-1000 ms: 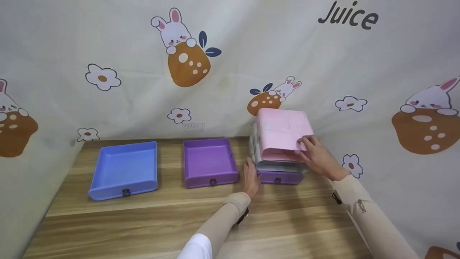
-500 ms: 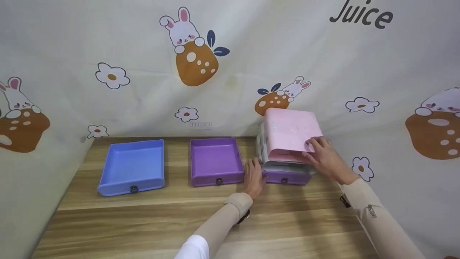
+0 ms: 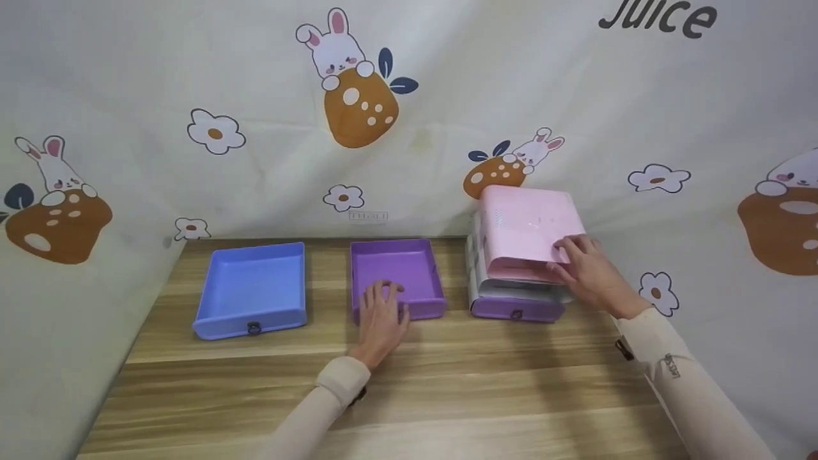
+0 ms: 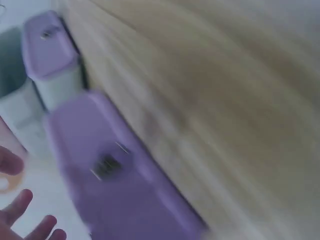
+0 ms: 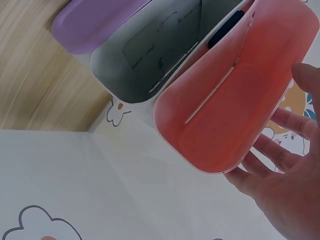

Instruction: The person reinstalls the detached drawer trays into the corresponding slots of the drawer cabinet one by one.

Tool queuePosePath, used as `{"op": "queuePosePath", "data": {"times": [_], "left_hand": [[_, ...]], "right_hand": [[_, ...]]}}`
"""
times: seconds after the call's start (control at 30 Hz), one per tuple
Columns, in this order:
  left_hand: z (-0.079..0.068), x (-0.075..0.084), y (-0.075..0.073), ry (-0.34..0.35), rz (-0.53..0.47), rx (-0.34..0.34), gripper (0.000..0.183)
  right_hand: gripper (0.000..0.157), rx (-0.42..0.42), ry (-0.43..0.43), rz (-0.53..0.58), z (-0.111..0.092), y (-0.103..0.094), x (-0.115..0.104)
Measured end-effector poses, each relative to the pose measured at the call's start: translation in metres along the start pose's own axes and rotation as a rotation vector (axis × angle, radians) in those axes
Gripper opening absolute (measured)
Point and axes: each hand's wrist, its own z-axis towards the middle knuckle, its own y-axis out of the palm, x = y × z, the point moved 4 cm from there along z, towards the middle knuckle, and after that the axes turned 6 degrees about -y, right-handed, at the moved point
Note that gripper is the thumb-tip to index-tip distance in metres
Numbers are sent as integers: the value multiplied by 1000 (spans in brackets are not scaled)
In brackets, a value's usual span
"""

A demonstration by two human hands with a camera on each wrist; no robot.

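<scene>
My left hand [image 3: 381, 326] hovers at the front of a loose purple drawer [image 3: 428, 309], fingers spread and loosely bent, holding nothing. In the left wrist view that drawer's front, with its dark ring pull [image 4: 106, 166], is blurred and close to the fingers. At the right, a desktop drawer unit stands in stacked tiers. Its top is a pink casing [image 3: 530, 223] with a hollow front, as is the grey casing [image 3: 521, 289] below. A purple drawer [image 3: 540, 309] fills the bottom tier. My right hand [image 3: 594, 275] holds the pink casing's right front edge, thumb at the rim, fingers along the outside.
A loose blue drawer [image 3: 255, 324] lies on the left of the wooden table [image 3: 409, 396], its ring pull facing me. A cream cloth [image 3: 275, 179] printed with rabbits and flowers hangs behind and along both sides.
My left hand has left the drawer unit's lower left side and moved left to the loose purple drawer. The right hand stays on the pink casing. The head view has shifted slightly.
</scene>
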Motion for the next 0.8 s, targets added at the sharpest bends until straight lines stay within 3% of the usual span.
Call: {"op": "queuePosePath", "data": {"times": [0.13,0.27,0.37,0.6,0.8], "left_hand": [[-13,-35,-9,-26,-55,-42,32],[-22,-55,-13,-87,-175,-77,35],[-21,-62,-14,-109,-241,-52,35],[-8,-71,-14,-133,-293,91,23],[-3,-75,-14,-121,-295,90,25]], "right_hand": [[45,-5,-3,4,0,0,0],[44,-16,5,10,0,0,-1],[43,-14,14,16,2,-1,-1],[41,-5,-1,2,3,0,-1],[44,-17,13,13,2,0,-1]]}}
